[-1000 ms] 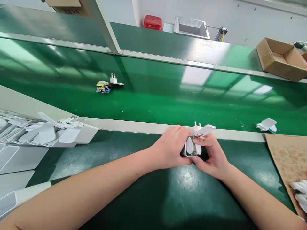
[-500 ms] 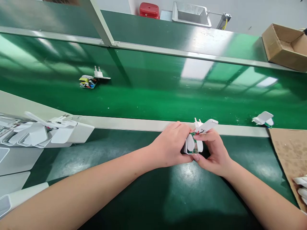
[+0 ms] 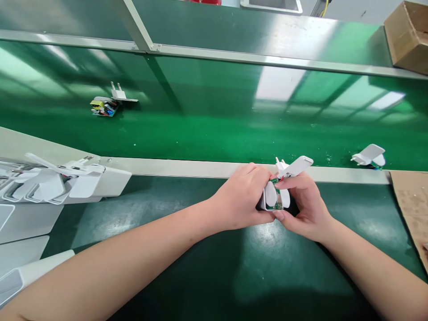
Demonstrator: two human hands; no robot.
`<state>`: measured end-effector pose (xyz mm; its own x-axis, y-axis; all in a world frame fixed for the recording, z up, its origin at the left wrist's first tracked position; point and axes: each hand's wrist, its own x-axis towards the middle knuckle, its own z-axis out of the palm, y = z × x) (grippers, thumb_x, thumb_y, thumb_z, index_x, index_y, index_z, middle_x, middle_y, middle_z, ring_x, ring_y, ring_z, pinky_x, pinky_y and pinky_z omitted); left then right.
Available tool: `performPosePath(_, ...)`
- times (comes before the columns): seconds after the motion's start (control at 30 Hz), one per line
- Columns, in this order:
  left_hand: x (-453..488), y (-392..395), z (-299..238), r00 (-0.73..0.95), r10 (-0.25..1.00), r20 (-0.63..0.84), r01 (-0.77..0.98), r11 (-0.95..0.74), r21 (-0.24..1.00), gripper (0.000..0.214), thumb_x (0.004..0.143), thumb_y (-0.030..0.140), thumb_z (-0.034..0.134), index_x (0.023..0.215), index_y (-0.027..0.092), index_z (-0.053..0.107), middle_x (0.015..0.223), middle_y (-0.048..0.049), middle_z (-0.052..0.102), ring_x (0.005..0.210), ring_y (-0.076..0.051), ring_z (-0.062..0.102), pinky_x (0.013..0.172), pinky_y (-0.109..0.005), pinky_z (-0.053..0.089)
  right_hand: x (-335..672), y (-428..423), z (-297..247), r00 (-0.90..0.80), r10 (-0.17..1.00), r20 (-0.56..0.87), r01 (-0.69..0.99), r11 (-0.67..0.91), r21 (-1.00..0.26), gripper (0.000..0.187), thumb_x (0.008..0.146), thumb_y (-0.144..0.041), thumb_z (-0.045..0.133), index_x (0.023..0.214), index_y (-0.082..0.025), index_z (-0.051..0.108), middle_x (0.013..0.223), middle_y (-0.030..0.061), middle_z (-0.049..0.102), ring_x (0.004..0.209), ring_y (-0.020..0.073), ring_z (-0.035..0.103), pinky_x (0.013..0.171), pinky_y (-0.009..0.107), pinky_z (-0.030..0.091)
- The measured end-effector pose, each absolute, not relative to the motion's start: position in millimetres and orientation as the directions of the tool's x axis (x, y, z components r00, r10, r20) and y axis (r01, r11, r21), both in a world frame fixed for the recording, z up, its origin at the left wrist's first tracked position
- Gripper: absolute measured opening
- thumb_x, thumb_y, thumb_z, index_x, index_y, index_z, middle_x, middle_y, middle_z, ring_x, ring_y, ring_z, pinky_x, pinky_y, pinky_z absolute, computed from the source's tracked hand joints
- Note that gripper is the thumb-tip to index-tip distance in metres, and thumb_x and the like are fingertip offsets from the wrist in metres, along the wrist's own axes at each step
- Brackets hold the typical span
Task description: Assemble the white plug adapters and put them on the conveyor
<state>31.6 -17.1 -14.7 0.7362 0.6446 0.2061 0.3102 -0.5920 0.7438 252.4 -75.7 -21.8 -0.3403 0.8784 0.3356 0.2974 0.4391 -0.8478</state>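
Both hands meet over the dark green bench (image 3: 187, 249) by its front rail. My left hand (image 3: 242, 200) is wrapped round a white charger housing (image 3: 271, 198) with a small green circuit board showing in it. My right hand (image 3: 302, 205) pinches the same part from the right; a white lid with two plug pins (image 3: 292, 167) sticks up above the fingers, joined by thin red wires.
A green conveyor belt (image 3: 214, 129) runs behind the rail, carrying an open charger with its board (image 3: 107, 102) at left and another white charger (image 3: 368, 156) at right. White housings (image 3: 60, 183) are stacked at left. Brown cardboard (image 3: 411, 205) lies at right; a cardboard box (image 3: 408, 35) sits on the far shelf.
The open charger on the belt has drifted left. Both hands kept hold of the charger and shifted slightly right in view; the view tilted down.
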Motion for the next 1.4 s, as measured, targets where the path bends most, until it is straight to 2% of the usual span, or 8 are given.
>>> performPosePath(0.4, 31.5, -17.2, -13.0, 0.741, 0.642, 0.197, 0.314, -0.590, 0.744, 0.044, 0.087, 0.047, 0.078, 0.109, 0.023, 0.048, 0.119, -0.0093, 0.070, 0.108, -0.031, 0.065, 0.099, -0.049, 0.051, 252.8, -76.2, -21.1, -0.341, 0.877, 0.339, 0.305, 0.445, -0.842, 0.053, 0.091, -0.022, 0.079, 0.138, -0.033, 0.057, 0.127, 0.0113, 0.061, 0.115, 0.0334, 0.067, 0.092, 0.052, 0.062)
performPosePath(0.77, 31.5, -17.0, -15.3, 0.741, 0.636, 0.217, 0.308, -0.609, 0.731, 0.046, 0.088, 0.050, 0.079, 0.111, 0.022, 0.050, 0.117, -0.0086, 0.070, 0.106, -0.030, 0.065, 0.098, -0.048, 0.051, 252.7, -76.6, -21.7, -0.344, 0.879, 0.331, 0.300, 0.437, -0.848, 0.053, 0.091, -0.022, 0.079, 0.138, -0.033, 0.056, 0.127, 0.0109, 0.060, 0.114, 0.0320, 0.067, 0.093, 0.051, 0.062)
performPosePath(1.03, 31.0, -17.3, -14.2, 0.744, 0.631, 0.221, 0.307, -0.616, 0.725, 0.043, 0.088, 0.046, 0.078, 0.111, 0.023, 0.050, 0.120, -0.0096, 0.070, 0.110, -0.031, 0.065, 0.100, -0.049, 0.051, 252.5, -76.6, -21.2, -0.348, 0.877, 0.331, 0.311, 0.441, -0.842, 0.054, 0.091, -0.020, 0.079, 0.138, -0.033, 0.055, 0.127, 0.0105, 0.059, 0.112, 0.0306, 0.068, 0.091, 0.048, 0.063)
performPosePath(1.4, 30.8, -17.4, -14.4, 0.742, 0.630, 0.229, 0.312, -0.627, 0.714, 0.043, 0.088, 0.046, 0.078, 0.109, 0.022, 0.049, 0.118, -0.0094, 0.070, 0.106, -0.030, 0.065, 0.097, -0.047, 0.052, 252.3, -76.6, -21.6, -0.355, 0.878, 0.322, 0.270, 0.426, -0.864, 0.058, 0.089, -0.016, 0.079, 0.139, -0.032, 0.055, 0.122, 0.0091, 0.055, 0.108, 0.0294, 0.065, 0.087, 0.045, 0.058)
